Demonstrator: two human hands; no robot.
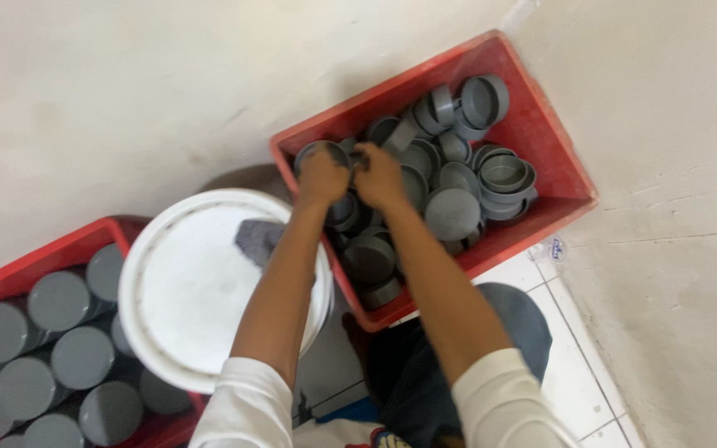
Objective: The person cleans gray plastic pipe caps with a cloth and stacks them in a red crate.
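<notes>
Head view, looking down: both arms reaching into red crate (pixel 541 141) full of loose grey caps (pixel 451 211), set on pale floor by wall. Left hand (pixel 323 176) and right hand (pixel 378 176) side by side at crate's near-left corner, touching or nearly so. Left fingers curled over rim of one grey cap (pixel 313 150) (tilted, hollow side showing). Right fingers (pixel 362 158) bunched, seemingly pinching a small bit beside that cap; too blurred to tell what, or whether truly clamped. Best handled, as a judgement, by gripping rim firmly and lifting straight, avoiding neighbouring caps. White bucket lid (pixel 188 290) with grey rag (pixel 257 239) just left of arms. Second red crate (pixel 39 261) far left, holding upright grey capped pieces (pixel 60 300).
</notes>
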